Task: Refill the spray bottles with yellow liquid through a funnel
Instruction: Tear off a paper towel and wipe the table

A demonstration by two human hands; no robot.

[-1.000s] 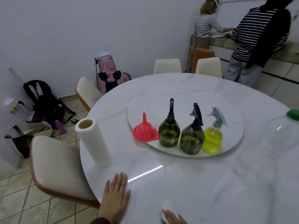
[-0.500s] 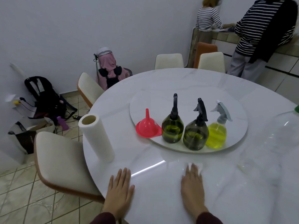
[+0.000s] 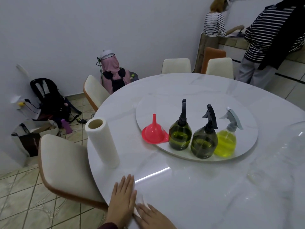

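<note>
On the round white marble table (image 3: 206, 187), near edge: left hand (image 3: 123, 200) lies flat, palm down, fingers together and extended, grasping nothing. Right hand (image 3: 153, 218) just beside it, blurred, also flat on the tabletop with fingers spread; a bit of something white and blurred shows at its fingertips, but whether it grips that cannot be told.

Farther in, a white turntable disc (image 3: 165, 104) carries the task items in a row along its near rim. From the left: red funnel (image 3: 154, 132) standing mouth down, spout up; dark green spray bottle (image 3: 180, 132) with a black pump head; second dark green spray bottle (image 3: 204, 139) with a black trigger; clear spray bottle (image 3: 225, 142) with a grey trigger, filled with yellow liquid. The funnel's rim touches the first bottle; all three bottles stand upright, close together.

Upright paper towel roll (image 3: 102, 142) near the table's left edge, well apart from the disc. Large clear plastic bottle (image 3: 283, 154) at right, faint and partly out of frame.
</note>
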